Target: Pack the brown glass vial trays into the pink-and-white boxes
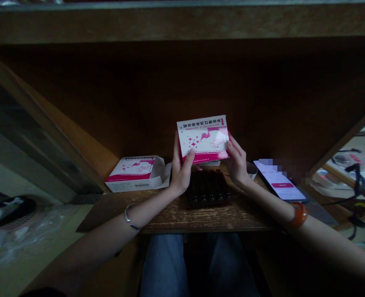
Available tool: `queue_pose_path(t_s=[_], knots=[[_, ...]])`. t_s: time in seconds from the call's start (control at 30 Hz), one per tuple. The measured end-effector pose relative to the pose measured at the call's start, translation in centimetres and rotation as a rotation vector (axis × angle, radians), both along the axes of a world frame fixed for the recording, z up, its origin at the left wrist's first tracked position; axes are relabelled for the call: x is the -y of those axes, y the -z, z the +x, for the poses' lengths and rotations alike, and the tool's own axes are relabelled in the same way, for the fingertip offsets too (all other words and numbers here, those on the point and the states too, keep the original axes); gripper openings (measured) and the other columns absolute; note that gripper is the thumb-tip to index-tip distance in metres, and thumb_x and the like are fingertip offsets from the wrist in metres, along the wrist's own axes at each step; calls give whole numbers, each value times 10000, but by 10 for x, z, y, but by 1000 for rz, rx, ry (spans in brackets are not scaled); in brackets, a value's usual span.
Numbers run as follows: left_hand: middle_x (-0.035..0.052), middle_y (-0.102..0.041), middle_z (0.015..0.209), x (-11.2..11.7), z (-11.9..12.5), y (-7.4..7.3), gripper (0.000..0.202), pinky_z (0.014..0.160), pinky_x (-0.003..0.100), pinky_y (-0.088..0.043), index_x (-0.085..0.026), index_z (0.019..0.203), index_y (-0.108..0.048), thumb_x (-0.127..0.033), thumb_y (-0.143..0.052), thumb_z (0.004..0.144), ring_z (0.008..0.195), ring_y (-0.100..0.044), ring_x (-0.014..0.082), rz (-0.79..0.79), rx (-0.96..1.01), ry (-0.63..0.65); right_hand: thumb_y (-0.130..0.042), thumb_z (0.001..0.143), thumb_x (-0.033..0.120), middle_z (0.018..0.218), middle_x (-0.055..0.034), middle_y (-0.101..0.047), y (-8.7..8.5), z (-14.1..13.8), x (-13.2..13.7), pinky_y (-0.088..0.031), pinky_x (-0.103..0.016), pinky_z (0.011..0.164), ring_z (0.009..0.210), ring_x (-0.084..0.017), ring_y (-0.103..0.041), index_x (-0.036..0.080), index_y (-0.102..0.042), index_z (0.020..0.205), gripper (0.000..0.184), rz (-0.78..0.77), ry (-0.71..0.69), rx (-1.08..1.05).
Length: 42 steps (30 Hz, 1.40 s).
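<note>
Head view: I see the left hand [180, 171] and right hand [237, 161], apart, gripping opposite edges of a magenta-and-white medicine carton [203, 139].

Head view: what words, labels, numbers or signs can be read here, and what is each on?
On the held pink-and-white cardboard carton, top line: "口服溶液"; the rest is too blurred.
On its pink band: "Calcium Gluconate"; the rest is too small.
On the open pink-and-white cardboard carton: print and barcode too small.
On the dark smartphone: screen text too small.

The pink-and-white medicine box [203, 139] has a heading ending 口服溶液 (oral solution); other print is too blurred.
</note>
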<state>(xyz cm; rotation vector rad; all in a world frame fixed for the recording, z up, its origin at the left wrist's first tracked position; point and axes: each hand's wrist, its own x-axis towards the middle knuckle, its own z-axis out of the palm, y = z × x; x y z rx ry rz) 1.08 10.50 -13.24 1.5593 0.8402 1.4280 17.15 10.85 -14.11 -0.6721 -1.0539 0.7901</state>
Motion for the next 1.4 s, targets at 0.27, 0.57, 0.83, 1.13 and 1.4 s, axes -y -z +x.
queue_pose_path(t_s=[0.27,0.57,0.83,1.13,1.4], knots=[[80,-626,1268,-7,-6,-10,715,691,414,-622,-315,1501,-218,-548,-491,882,768,-706,230,-104,145,-40,-500,856,532,1393,-55,-527,-1,5,-1,-601,-468,785,1177,-300,-582,320,-464,1357,545,-113,21,-39],[68,-686,1147,-3,-19,-50,689,537,307,-601,-304,1452,-405,-514,-616,831,643,-679,178,80,61,-150,-557,814,464,963,-30,-683,-3,4,-4,-586,-379,651,712,-193,-667,268,-585,976,256,-203,-161,-85],[75,-680,1154,19,-30,-90,688,723,422,-636,-234,1427,-469,-434,-691,808,947,-698,295,247,-35,-193,-636,781,475,1041,-17,-722,-12,3,5,-568,-413,851,881,-221,-708,282,-615,1043,326,-249,-542,-120],[63,-636,1301,22,-35,-94,602,900,455,-588,-225,1379,-522,-386,-688,823,1131,-635,306,350,-109,-247,-746,722,322,1199,-5,-702,-9,4,4,-506,-451,1039,1144,-233,-628,269,-653,1065,360,-288,-654,-175],[24,-688,1073,24,-49,-113,496,777,348,-619,-232,1269,-590,-476,-649,842,914,-691,215,394,-63,-378,-775,703,324,971,-27,-770,-3,17,1,-629,-419,817,919,-248,-727,266,-643,1004,334,-464,-585,-325]])
